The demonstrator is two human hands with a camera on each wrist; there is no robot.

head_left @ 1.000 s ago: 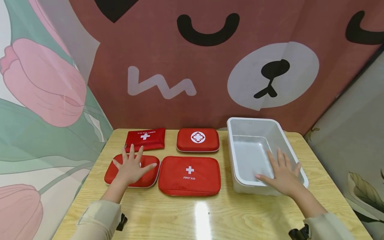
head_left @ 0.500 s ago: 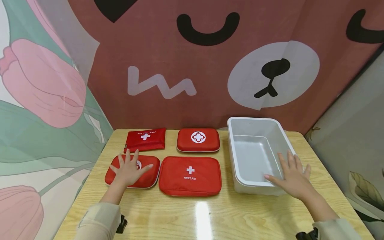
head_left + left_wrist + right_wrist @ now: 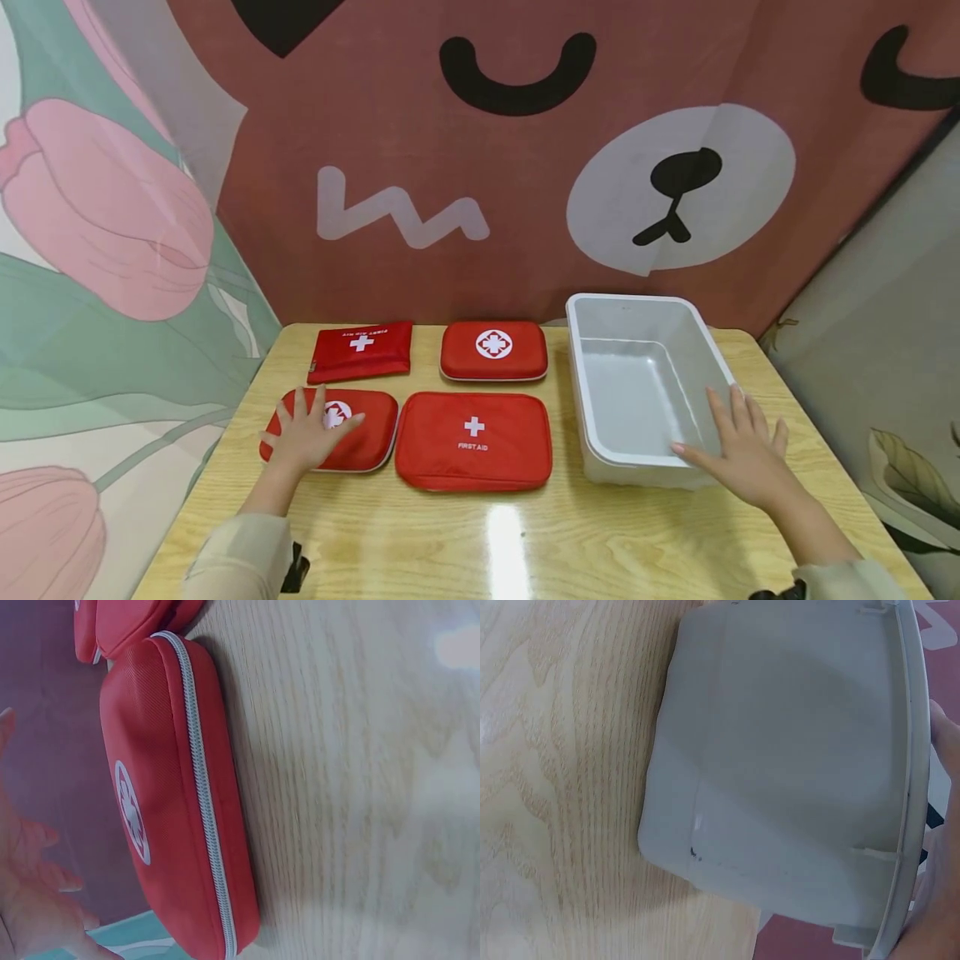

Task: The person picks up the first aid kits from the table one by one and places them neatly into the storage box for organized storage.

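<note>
From my end, I look at the tub (image 3: 633, 473) first: it stands upright on the right side of the table (image 3: 420, 550), a pale, open-topped box with a rolled rim. I can see down to its smooth floor, where a bright reflection sits. From the right wrist I see its outer wall, with short ribs under the rim and a small dark scuff low down.

My right grip (image 3: 750, 458) is at the tub's near right corner, fingers spread and holding nothing; I cannot tell whether they touch the rim.

The front left case (image 3: 375, 425) lies flat on the table, below my left grip (image 3: 303, 442) — fingers fanned out, nothing held, a gap showing between hand and lid in the left wrist view. The case is red with rounded corners, a white round emblem and a grey zip drawn along its side; its contents are hidden.

Just beside it lies a flatter FIRST AID case (image 3: 472, 462). Behind are a thin red pouch (image 3: 360, 358) with a white cross, its lettering upside down, and another hard case (image 3: 493, 346) with a round emblem.
</note>
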